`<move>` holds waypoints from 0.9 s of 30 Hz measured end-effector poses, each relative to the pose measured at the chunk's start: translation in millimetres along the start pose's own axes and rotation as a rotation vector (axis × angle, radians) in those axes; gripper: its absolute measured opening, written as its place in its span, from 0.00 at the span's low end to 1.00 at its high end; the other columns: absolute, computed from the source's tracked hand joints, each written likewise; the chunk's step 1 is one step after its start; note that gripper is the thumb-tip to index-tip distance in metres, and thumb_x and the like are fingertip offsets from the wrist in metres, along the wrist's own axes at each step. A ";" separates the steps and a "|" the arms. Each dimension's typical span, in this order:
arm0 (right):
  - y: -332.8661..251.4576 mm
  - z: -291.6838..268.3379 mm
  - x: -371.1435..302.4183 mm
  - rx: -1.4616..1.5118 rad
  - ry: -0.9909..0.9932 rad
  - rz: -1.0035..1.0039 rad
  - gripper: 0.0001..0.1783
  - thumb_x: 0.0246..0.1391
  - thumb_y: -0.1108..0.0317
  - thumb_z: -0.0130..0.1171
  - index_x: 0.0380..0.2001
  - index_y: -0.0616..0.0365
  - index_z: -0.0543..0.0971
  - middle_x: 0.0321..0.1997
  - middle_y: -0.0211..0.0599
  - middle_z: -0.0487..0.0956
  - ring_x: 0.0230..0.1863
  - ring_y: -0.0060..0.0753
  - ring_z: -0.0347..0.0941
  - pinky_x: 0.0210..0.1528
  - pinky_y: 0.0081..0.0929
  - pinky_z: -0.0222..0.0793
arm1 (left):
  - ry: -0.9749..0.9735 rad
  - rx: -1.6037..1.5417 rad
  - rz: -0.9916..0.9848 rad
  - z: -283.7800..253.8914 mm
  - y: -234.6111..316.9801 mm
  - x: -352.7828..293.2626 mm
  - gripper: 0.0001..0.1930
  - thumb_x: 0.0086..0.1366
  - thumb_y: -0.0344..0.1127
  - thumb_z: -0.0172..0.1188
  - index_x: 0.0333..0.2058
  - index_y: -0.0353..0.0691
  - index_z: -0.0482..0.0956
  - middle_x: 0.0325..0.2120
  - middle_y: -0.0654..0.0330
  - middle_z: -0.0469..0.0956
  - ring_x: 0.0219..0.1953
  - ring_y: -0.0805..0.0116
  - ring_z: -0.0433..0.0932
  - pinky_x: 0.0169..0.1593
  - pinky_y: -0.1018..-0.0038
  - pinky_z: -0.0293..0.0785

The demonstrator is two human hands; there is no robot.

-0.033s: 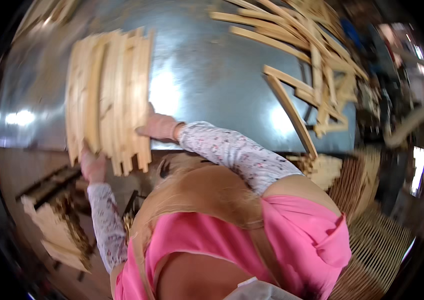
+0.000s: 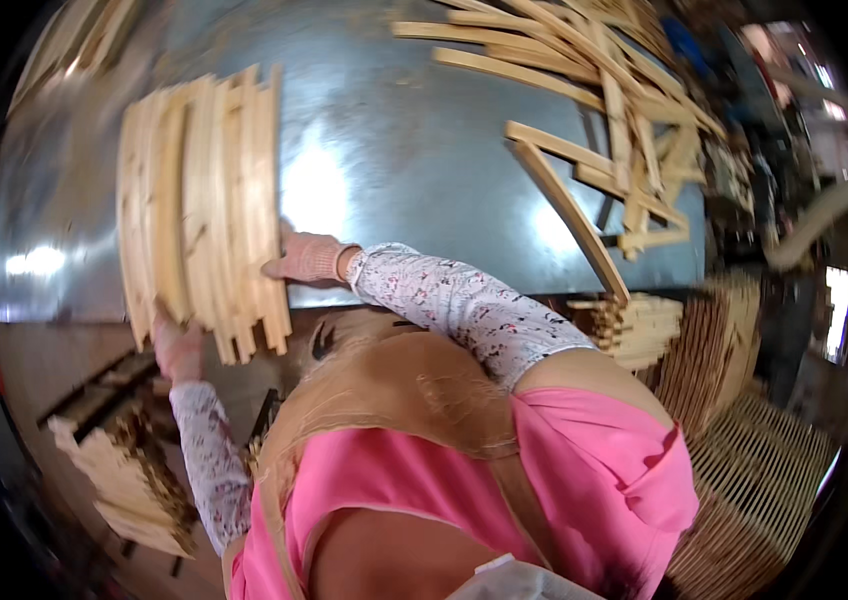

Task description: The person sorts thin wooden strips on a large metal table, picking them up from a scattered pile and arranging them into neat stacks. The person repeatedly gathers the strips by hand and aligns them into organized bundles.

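A row of pale wooden slats (image 2: 212, 200) lies side by side on the metal table, their near ends uneven and jutting past its front edge. One yellower slat (image 2: 170, 200) stands out left of the middle. My left hand (image 2: 177, 345), gloved, is closed on the near end of a slat at the lower left of the row, its thumb on top. On the right side, my gloved right hand (image 2: 309, 257) presses against the outermost slat, fingers bent round its edge. The undersides of the slats are hidden.
Loose slats (image 2: 544, 60) lie in a jumbled pile at the table's (image 2: 374, 150) far right; one slants to the front edge. More slats (image 2: 74, 40) lie far left. Below stand stacked slats (image 2: 119, 480) at left and further stacks (image 2: 714, 340) at right.
The whole view has shifted slightly, with the table and slats appearing a little further left. Both hands keep their places on the row.
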State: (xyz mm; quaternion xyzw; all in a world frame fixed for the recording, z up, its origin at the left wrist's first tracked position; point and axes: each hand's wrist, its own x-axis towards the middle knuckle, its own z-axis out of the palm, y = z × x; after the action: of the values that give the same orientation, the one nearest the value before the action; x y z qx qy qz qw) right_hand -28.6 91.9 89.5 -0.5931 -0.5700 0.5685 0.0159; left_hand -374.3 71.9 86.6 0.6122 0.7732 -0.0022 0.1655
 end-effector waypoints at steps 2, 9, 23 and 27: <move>41.6 -44.6 -31.5 0.089 0.009 -0.064 0.50 0.65 0.41 0.59 0.80 0.59 0.59 0.69 0.62 0.77 0.69 0.60 0.75 0.74 0.46 0.68 | 0.046 0.217 -0.011 -0.8 29.2 6.3 0.52 0.58 0.45 0.74 0.79 0.43 0.57 0.69 0.41 0.72 0.70 0.41 0.72 0.72 0.57 0.69; 366.1 -134.6 -298.8 -0.512 1.350 0.524 0.39 0.52 0.53 0.76 0.63 0.60 0.76 0.44 0.48 0.84 0.50 0.53 0.81 0.55 0.51 0.77 | 0.176 -0.378 0.336 42.3 203.2 -34.0 0.37 0.74 0.39 0.66 0.74 0.31 0.60 0.73 0.43 0.65 0.72 0.50 0.69 0.72 0.61 0.74; 440.1 -317.1 -284.2 -0.351 1.230 0.360 0.40 0.58 0.46 0.69 0.68 0.54 0.74 0.55 0.55 0.84 0.63 0.58 0.78 0.68 0.47 0.72 | -0.972 -1.299 0.084 229.3 618.4 -218.3 0.12 0.70 0.32 0.65 0.48 0.34 0.78 0.36 0.56 0.83 0.34 0.65 0.83 0.40 0.68 0.83; 480.8 -348.5 -262.1 -0.381 1.005 0.405 0.42 0.57 0.48 0.71 0.69 0.55 0.72 0.57 0.57 0.83 0.60 0.60 0.78 0.64 0.48 0.74 | -0.801 -1.377 -0.118 205.7 623.4 -175.6 0.18 0.71 0.29 0.61 0.57 0.33 0.73 0.31 0.58 0.79 0.26 0.68 0.79 0.29 0.68 0.80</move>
State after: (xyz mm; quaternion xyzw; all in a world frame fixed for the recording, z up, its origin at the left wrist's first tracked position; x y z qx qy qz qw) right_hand 606.7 -39.1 64.0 -0.8801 -0.4599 0.0958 0.0687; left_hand 302.8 19.4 61.7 0.2833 0.5137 0.2474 0.7711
